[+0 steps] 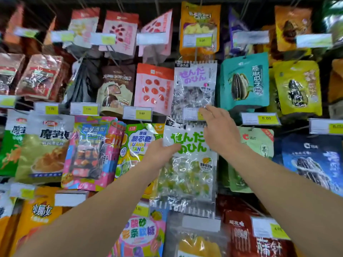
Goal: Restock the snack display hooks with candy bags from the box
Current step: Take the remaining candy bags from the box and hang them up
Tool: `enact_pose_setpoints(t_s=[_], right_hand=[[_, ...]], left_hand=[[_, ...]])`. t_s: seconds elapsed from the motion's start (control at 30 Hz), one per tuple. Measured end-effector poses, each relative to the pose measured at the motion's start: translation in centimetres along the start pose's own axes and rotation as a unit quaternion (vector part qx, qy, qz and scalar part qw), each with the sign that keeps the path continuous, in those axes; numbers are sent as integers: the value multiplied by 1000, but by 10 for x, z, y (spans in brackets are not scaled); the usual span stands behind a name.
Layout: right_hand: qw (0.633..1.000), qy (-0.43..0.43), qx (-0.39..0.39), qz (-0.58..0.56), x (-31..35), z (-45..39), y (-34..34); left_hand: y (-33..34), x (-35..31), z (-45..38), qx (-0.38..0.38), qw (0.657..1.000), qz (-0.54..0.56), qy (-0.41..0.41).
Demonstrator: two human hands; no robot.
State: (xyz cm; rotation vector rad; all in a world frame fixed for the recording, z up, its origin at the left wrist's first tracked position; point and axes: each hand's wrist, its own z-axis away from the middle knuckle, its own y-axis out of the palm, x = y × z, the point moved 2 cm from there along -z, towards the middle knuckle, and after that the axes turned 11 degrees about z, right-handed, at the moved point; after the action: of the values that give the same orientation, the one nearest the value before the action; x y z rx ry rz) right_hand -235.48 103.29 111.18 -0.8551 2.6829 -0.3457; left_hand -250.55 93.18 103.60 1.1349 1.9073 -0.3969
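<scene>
Now the green candy bag (187,160) hangs in front of the display, below a purple bag (194,88). The left hand (159,154) pinches its left edge, thumb on the front. The right hand (219,130) reaches over its top to a price tag (193,114), fingers relaxed, gripping nothing.

Green Japanese lettering "せんだのひん" fronts the clear candy bag (187,160) at frame centre; the same words run in purple on the bag (194,88) hanging above it. Left of centre, a yellow-green pack (137,145) reads "酸芯糖" and "SUANXIN TANG". Yellow shelf tags (142,113) show "5.00". The teal seed pouch (245,82) at right reads "藤椒瓜子".
</scene>
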Motion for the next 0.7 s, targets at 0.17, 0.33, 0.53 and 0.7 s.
enact_pose_setpoints(t_s=[0.17,0.33,0.53,0.7], right_hand=[[999,-18,-34,-9,-4,-9,1],[997,14,-56,-41,-15,-27,-10],[988,41,-67,-131,-18,-37,-24],[988,39,-68,-134,-20,-38,-24]], left_hand=[[10,-6,-10,-3,1000,5,-5],[15,0,-14,-15,1000,-6,-14],[20,9,-15,-2,1000,9,-22],[27,5,-22,-18,999,36,-1]])
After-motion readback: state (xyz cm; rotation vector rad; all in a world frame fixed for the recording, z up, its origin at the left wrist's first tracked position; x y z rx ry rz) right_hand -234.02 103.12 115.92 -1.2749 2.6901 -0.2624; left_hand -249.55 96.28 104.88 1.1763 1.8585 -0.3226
